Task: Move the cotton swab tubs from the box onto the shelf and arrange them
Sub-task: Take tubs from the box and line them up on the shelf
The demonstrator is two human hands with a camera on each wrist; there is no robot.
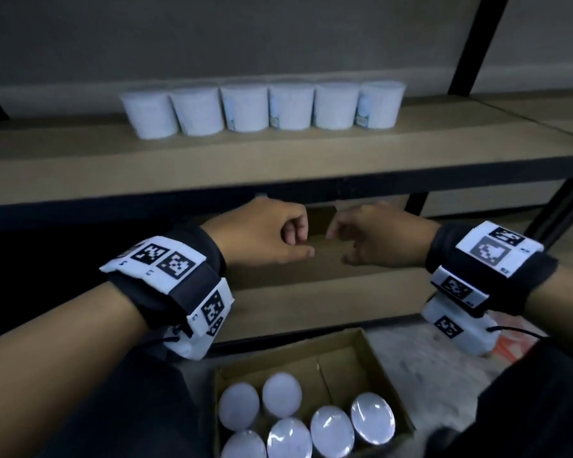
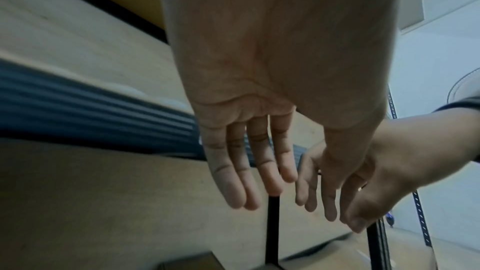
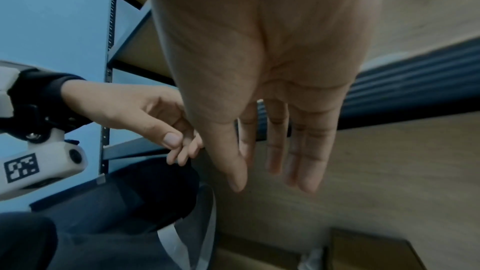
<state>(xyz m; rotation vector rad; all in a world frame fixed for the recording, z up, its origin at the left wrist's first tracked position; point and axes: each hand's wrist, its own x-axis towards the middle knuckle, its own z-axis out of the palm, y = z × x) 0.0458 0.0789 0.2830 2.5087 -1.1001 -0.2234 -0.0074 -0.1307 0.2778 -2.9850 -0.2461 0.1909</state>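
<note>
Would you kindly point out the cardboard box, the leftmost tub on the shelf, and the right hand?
cardboard box (image 1: pixel 382 371): head view, bare right wall.
leftmost tub (image 1: pixel 153 115): head view, middle of its side.
right hand (image 1: pixel 382 238): head view, back of the hand.

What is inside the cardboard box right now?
The cardboard box holds six visible cotton swab tubs, lids up; its far end is bare. The frame edge cuts off anything nearer.

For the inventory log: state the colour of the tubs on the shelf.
White, some with a pale blue label strip; the tubs show best in the head view.
</note>
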